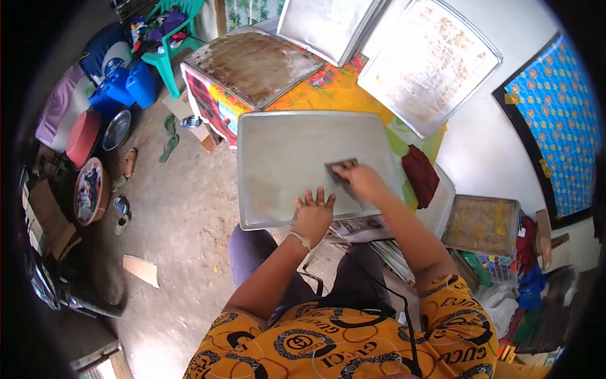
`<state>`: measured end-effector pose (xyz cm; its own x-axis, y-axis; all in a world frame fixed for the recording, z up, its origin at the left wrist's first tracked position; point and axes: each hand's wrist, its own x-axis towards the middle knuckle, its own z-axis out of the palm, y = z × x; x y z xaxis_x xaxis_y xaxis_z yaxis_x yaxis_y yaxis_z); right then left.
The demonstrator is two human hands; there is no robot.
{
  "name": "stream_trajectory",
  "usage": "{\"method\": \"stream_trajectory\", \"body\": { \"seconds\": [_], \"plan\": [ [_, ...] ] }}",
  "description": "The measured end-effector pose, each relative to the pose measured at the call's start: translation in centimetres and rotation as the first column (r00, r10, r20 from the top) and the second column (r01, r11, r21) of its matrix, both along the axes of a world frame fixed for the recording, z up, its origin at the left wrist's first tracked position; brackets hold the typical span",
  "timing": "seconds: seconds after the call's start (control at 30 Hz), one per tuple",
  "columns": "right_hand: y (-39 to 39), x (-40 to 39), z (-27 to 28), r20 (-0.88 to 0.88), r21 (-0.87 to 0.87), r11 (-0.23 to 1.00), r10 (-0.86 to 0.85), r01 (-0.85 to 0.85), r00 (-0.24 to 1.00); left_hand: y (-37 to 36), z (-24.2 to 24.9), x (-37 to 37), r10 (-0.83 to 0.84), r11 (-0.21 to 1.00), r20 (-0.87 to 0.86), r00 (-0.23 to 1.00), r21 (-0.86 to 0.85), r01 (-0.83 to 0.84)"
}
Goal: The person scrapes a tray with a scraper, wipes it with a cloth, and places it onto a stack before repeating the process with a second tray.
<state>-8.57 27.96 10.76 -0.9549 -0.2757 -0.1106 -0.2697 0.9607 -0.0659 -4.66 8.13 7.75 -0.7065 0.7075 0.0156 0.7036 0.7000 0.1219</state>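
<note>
Scraping step in hand: metal tray (pixel 284 158) on the lap is braced at its near edge by the flat, open left hand (pixel 313 213), a dark scraper (pixel 339 168), probably, clenched in the right hand (pixel 361 180) mid-tray; an even stroke is called for.

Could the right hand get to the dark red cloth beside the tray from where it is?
Probably yes: the right hand is on the tray, and the cloth lies just beyond its edge, nothing between.

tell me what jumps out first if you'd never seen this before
The big grey metal tray in the middle, with the left hand pressed flat on its near edge and the right hand pushing a dark scrubbing pad across it. Behind it, stained trays lie on a bright orange floral tablecloth, and a dark red cloth sits at right.
</note>
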Motion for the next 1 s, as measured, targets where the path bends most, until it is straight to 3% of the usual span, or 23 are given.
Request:
{"method": "stream_trajectory", "body": {
  "seconds": [0.07, 0.13, 0.23, 0.3, 0.4, 0.47, 0.53, 0.63, 0.67, 0.7, 0.73, 0.83, 0.9, 1.0],
  "plan": [
    [0.0, -5.6, 0.3, 0.054, -0.053, 0.994, -0.092, 0.095, 0.994, 0.0, -0.3, 0.0, -0.008, 1.000, -0.007, 1.000, -0.024, 0.007],
    [1.2, -10.7, -2.0, -0.094, -0.204, 0.977, -0.079, 0.059, 0.992, -0.1, 0.1, 0.1, -0.013, 0.999, -0.002, 1.000, -0.030, 0.013],
    [0.0, -12.0, -0.9, -0.013, -0.134, 0.977, -0.172, 0.168, 0.985, -0.4, 0.2, 0.1, 0.001, 1.000, 0.005, 1.000, -0.022, -0.001],
    [-0.1, -11.0, -0.5, -0.031, -0.115, 0.981, -0.160, 0.156, 0.987, -0.6, 0.1, 0.3, 0.007, 0.999, 0.050, 0.999, 0.033, -0.008],
    [0.0, -8.8, 0.0, -0.010, -0.064, 0.982, -0.181, 0.180, 0.983, -3.0, -0.3, 1.3, 0.001, 0.998, -0.098, 0.995, 0.062, 0.005],
    [-0.5, -7.8, 0.3, 0.001, -0.069, 0.968, -0.244, 0.243, 0.970, -6.3, 2.2, 2.3, 0.103, 0.994, -0.029, 0.994, 0.049, -0.102],
    [0.2, -7.7, -0.9, -0.043, -0.109, 0.973, -0.210, 0.205, 0.977, -10.0, 2.9, 2.8, 0.367, 0.921, 0.009, 0.930, 0.134, -0.365],
    [-0.6, -7.3, -0.7, -0.032, -0.120, 0.971, -0.212, 0.207, 0.977, -14.6, -1.7, 1.9, 0.691, 0.594, 0.192, 0.697, 0.398, -0.699],
    [-1.3, -6.7, -0.3, -0.014, -0.114, 0.968, -0.227, 0.224, 0.974, -15.9, -2.5, 1.6, 0.544, 0.458, 0.521, 0.658, 0.472, -0.753],
    [-1.9, -6.1, -0.4, -0.018, -0.100, 0.978, -0.188, 0.185, 0.982, -16.9, -2.5, 1.2, 0.294, 0.309, 0.766, 0.571, 0.490, -0.815],
    [-2.5, -5.1, -0.6, -0.023, -0.085, 0.985, -0.152, 0.150, 0.988, -17.5, -2.5, 1.2, -0.024, 0.167, 0.892, 0.451, 0.448, -0.878],
    [-4.8, -0.1, -0.7, 0.023, -0.109, 0.993, -0.044, 0.047, 0.999, -16.0, -1.9, 2.5, -0.038, -0.064, 0.910, 0.414, 0.411, -0.909],
    [-6.9, 4.7, 0.0, 0.068, -0.084, 0.995, -0.048, 0.054, 0.997, -15.8, -1.9, 2.9, -0.088, -0.081, 0.934, 0.347, 0.341, -0.937],
    [-7.3, 10.5, -0.4, -0.003, 0.029, 0.992, 0.126, -0.126, 0.992, -14.8, -1.7, 4.8, -0.164, -0.071, 0.938, 0.305, 0.297, -0.952]
  ]
}}
